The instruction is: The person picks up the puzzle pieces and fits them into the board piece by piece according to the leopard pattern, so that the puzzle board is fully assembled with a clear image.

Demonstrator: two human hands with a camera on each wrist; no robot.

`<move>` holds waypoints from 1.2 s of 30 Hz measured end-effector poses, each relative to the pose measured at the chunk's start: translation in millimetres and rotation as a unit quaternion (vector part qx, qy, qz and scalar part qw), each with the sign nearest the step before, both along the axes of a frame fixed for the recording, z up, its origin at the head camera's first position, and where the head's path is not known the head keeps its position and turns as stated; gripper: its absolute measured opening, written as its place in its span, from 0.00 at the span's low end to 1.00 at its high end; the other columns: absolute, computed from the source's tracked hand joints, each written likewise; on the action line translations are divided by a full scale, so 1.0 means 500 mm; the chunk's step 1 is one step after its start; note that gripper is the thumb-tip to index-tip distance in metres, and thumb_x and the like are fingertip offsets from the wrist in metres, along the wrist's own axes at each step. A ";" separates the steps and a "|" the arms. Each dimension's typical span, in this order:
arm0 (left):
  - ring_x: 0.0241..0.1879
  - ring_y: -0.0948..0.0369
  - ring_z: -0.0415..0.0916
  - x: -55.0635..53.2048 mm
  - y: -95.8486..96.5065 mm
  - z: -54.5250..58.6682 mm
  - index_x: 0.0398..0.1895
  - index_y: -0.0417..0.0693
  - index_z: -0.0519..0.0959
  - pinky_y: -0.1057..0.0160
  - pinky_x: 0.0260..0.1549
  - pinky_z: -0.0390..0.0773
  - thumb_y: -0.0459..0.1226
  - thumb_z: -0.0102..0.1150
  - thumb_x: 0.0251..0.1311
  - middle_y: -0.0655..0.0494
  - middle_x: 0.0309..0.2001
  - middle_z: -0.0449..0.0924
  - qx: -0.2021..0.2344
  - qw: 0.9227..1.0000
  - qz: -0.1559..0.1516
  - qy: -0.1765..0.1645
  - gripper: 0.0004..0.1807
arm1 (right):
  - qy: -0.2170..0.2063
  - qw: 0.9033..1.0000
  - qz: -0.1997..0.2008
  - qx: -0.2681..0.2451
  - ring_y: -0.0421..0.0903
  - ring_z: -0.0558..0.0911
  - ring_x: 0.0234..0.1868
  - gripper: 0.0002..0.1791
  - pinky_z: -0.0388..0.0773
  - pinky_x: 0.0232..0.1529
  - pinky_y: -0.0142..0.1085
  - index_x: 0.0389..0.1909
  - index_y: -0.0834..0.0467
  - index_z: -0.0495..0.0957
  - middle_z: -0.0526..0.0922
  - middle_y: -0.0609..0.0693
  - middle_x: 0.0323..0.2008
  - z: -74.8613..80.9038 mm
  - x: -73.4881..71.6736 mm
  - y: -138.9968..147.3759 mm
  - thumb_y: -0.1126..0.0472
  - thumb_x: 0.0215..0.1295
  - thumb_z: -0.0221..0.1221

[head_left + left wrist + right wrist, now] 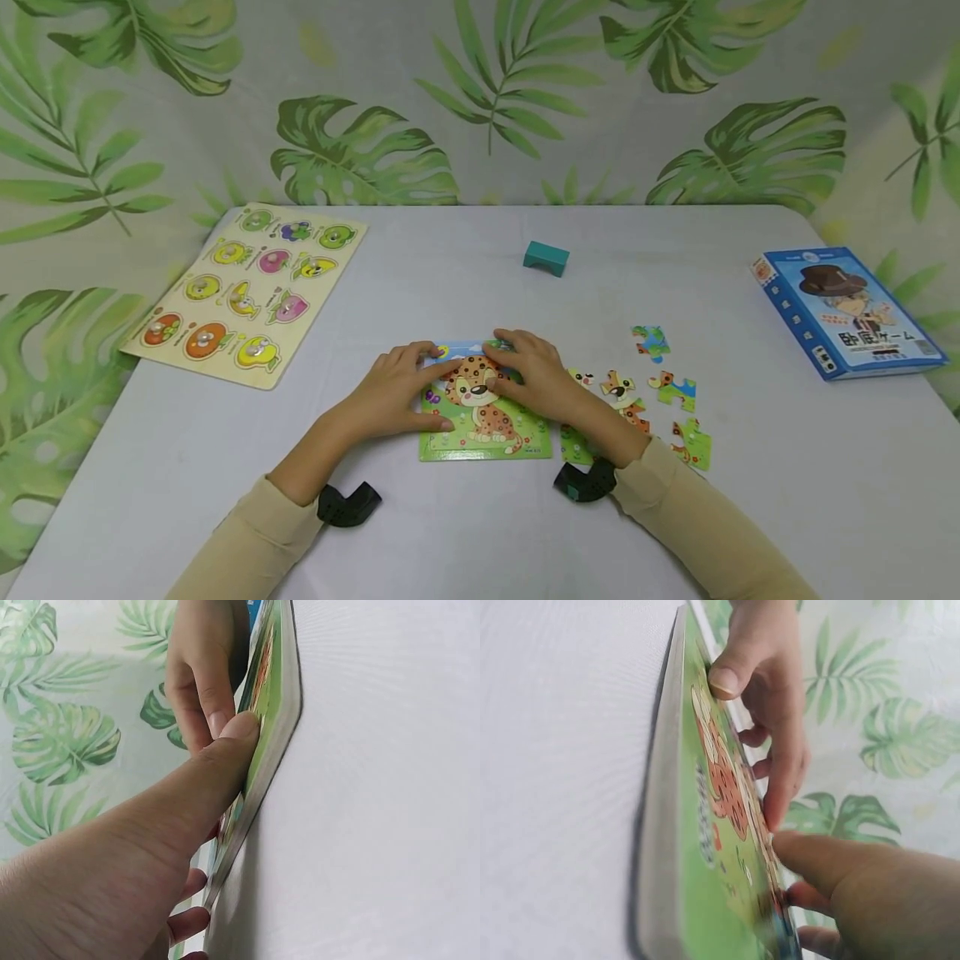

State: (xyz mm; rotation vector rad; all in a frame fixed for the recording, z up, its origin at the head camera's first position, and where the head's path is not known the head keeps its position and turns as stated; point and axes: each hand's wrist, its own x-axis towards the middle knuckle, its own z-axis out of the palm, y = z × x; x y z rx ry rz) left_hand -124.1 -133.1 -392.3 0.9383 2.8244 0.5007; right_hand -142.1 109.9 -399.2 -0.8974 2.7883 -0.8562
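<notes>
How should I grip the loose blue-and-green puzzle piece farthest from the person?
From above, with the right hand, which is nearer: I'd pinch the puzzle piece by its left and right edges. It lies flat on the table and looks thin, so its edges probably offer the best hold; the other loose pieces lie apart from it.

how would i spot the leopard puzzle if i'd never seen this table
On the white table, go to the near half, around the middle. The left hand and right hand touch the leopard puzzle there, left of the loose pieces. Unlike those pieces, it is one rectangular board picturing a spotted cat.
</notes>
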 end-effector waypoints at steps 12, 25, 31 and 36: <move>0.59 0.51 0.53 0.001 -0.002 -0.001 0.65 0.65 0.61 0.50 0.52 0.57 0.64 0.59 0.41 0.51 0.61 0.56 0.007 1.000 0.004 0.000 0.44 | -0.110 0.991 0.010 -0.074 0.56 0.50 0.66 0.33 0.53 0.58 0.56 0.65 0.59 0.57 0.52 0.59 0.66 0.072 0.015 0.016 0.50 0.62 0.54; 0.59 0.51 0.52 -0.002 -0.001 -0.005 0.66 0.66 0.59 0.51 0.52 0.57 0.66 0.57 0.41 0.51 0.62 0.55 0.003 1.000 0.005 0.000 0.45 | 0.062 0.985 -0.060 -0.152 0.51 0.65 0.58 0.35 0.63 0.55 0.44 0.62 0.56 0.62 0.64 0.50 0.60 0.145 0.030 0.172 0.64 0.52 0.64; 0.59 0.51 0.52 -0.004 -0.004 -0.009 0.66 0.66 0.59 0.51 0.51 0.57 0.67 0.56 0.41 0.52 0.62 0.55 0.003 1.000 0.007 -0.002 0.45 | 0.105 0.972 -0.125 -0.170 0.37 0.66 0.57 0.34 0.59 0.55 0.23 0.61 0.57 0.65 0.68 0.52 0.57 0.131 0.019 0.248 0.69 0.51 0.63; 0.59 0.52 0.52 -0.003 -0.003 -0.010 0.66 0.67 0.59 0.52 0.51 0.57 0.67 0.56 0.40 0.52 0.62 0.55 0.003 1.000 0.008 0.000 0.46 | 0.096 0.965 -0.170 -0.175 0.40 0.66 0.57 0.31 0.60 0.55 0.23 0.61 0.56 0.65 0.67 0.52 0.58 0.083 -0.001 0.307 0.64 0.55 0.62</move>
